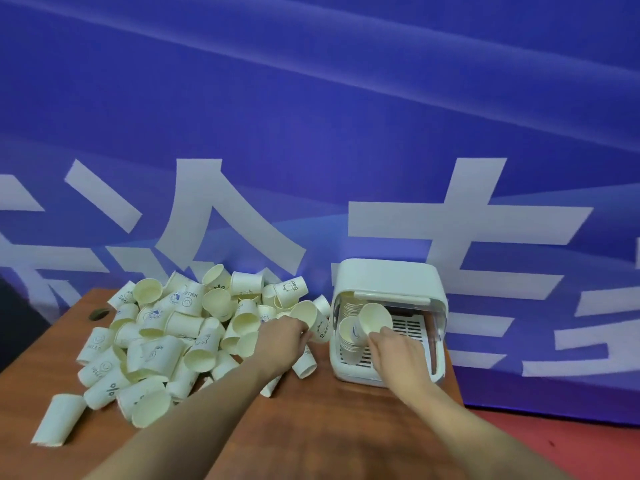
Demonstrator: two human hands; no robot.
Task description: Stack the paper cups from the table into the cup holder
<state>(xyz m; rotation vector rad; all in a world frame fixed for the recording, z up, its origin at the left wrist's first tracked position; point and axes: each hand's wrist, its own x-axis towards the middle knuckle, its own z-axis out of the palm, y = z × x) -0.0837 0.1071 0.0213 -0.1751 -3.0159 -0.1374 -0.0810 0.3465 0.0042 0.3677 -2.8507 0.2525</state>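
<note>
On the worktop (311, 427) in the head view, dozens of paper cups (180, 341) are lying heaped at left, too many to count; the cup holder (388, 275) at right is holding two short stacks (348, 341). The left hand (280, 341) is pinching one cup (313, 322), the right hand (398, 351) is pinching another (374, 318) over the holder, so most is remaining.

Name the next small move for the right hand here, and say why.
Probably lower the cup in the right hand onto the stack lying in the cup holder. The cup sits just above and right of the stack's open mouth, not yet nested, while the left hand already holds another cup ready.
</note>
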